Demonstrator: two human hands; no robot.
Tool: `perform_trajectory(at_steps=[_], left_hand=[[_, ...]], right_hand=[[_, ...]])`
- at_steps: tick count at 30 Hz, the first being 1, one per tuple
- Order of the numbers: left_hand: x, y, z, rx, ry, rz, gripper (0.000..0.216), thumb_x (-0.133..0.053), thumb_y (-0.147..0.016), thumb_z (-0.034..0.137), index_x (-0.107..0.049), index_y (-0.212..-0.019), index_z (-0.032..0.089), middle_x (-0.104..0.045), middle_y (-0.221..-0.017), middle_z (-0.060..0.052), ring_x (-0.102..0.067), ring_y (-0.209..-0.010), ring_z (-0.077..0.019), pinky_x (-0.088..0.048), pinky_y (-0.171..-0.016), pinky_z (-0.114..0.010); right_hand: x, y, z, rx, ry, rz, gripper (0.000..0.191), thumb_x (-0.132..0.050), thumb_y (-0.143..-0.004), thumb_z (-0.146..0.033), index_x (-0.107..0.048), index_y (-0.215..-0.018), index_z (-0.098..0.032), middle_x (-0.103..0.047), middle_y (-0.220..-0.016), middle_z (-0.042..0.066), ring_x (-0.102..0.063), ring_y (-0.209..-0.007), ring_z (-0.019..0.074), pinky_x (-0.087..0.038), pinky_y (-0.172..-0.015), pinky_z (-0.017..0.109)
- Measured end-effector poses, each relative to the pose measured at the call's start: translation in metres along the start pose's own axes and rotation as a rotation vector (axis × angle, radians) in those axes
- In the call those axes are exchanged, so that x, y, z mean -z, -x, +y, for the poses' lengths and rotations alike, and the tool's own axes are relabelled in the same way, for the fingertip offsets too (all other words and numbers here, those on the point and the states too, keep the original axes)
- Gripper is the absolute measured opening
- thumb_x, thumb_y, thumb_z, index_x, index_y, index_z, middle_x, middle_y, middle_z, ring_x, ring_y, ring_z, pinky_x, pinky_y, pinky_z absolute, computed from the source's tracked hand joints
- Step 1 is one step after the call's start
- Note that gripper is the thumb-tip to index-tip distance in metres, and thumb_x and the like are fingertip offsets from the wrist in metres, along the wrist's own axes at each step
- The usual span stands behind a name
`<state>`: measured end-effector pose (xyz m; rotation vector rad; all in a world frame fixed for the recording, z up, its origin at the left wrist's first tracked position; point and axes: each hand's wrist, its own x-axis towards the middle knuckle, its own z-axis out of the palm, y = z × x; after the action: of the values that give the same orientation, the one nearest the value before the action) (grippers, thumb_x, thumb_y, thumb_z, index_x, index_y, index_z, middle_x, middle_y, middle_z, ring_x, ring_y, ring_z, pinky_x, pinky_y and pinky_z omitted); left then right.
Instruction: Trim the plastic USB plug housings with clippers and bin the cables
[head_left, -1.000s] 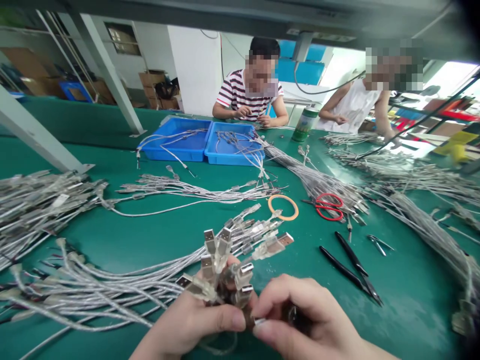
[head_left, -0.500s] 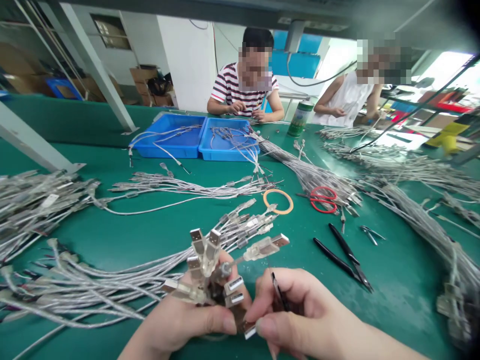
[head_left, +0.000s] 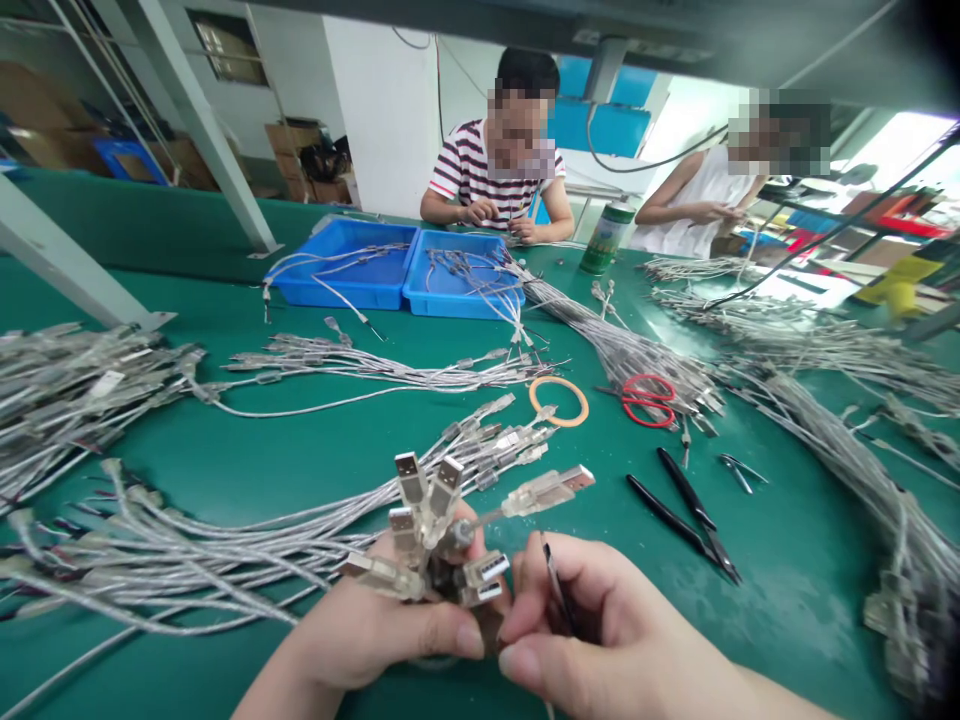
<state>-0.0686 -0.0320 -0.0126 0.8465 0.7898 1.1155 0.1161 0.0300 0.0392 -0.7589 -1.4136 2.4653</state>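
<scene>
My left hand (head_left: 401, 625) is closed round a bunch of USB cables, whose clear-bodied plugs (head_left: 427, 500) fan out above the thumb with metal ends up and outward. One USB plug (head_left: 551, 490) sticks out to the right over my right hand. Close beside the bunch, my right hand (head_left: 600, 630) is closed, with a thin dark tool (head_left: 555, 580) lodged between its fingers, its narrow metal tip pointing up. The tool's kind is unclear. Thumb and index fingertips meet near the lower plugs; what lies between them is hidden.
USB cables (head_left: 300, 550) lie behind my left hand, with more bundles (head_left: 622, 350) on both sides. Black-handled cutters (head_left: 690, 520), red-handled scissors (head_left: 649, 400), a tape ring (head_left: 559, 402) and blue trays (head_left: 345, 290) are on the green table. Two people sit opposite.
Both hands and the bunch have shifted slightly right in view. A plug end that showed at my right fingertips is now out of sight. The cutters stay where they lay.
</scene>
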Motion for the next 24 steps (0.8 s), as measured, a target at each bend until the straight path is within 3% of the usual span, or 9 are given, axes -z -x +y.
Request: perform_trajectory(at_steps=[7, 17, 24], left_hand=[[-0.007, -0.001, 0.009, 0.016, 0.043, -0.018, 0.041, -0.084, -0.063, 0.034, -0.051, -0.085, 0.023, -0.065, -0.071, 0.002, -0.057, -0.068, -0.0153, -0.044, -0.063, -0.026], [-0.002, 0.0, 0.003, -0.002, 0.061, -0.03, 0.037, -0.082, -0.068, 0.029, -0.055, -0.09, 0.021, -0.068, -0.074, 0.0, -0.063, -0.072, -0.0174, -0.047, -0.068, -0.028], [0.002, 0.0, 0.003, -0.025, 0.121, -0.05, 0.041, -0.086, -0.063, 0.032, -0.053, -0.086, 0.022, -0.064, -0.072, 0.001, -0.063, -0.068, -0.0164, -0.049, -0.067, -0.028]], right_hand=[[0.003, 0.006, 0.0, 0.059, 0.073, -0.005, 0.038, -0.074, -0.078, -0.048, -0.053, -0.082, -0.016, -0.046, -0.067, -0.004, -0.037, -0.052, 0.0041, -0.029, -0.051, 0.019], [-0.005, 0.004, 0.005, 0.077, 0.166, 0.056, 0.034, -0.075, -0.075, -0.038, -0.049, -0.079, -0.017, -0.041, -0.062, -0.006, -0.032, -0.053, 0.005, -0.026, -0.051, 0.02], [-0.008, -0.003, 0.006, 0.166, 0.004, -0.098, 0.043, -0.082, -0.072, -0.034, -0.044, -0.086, -0.019, -0.039, -0.065, -0.009, -0.029, -0.053, 0.0038, -0.024, -0.05, 0.018]])
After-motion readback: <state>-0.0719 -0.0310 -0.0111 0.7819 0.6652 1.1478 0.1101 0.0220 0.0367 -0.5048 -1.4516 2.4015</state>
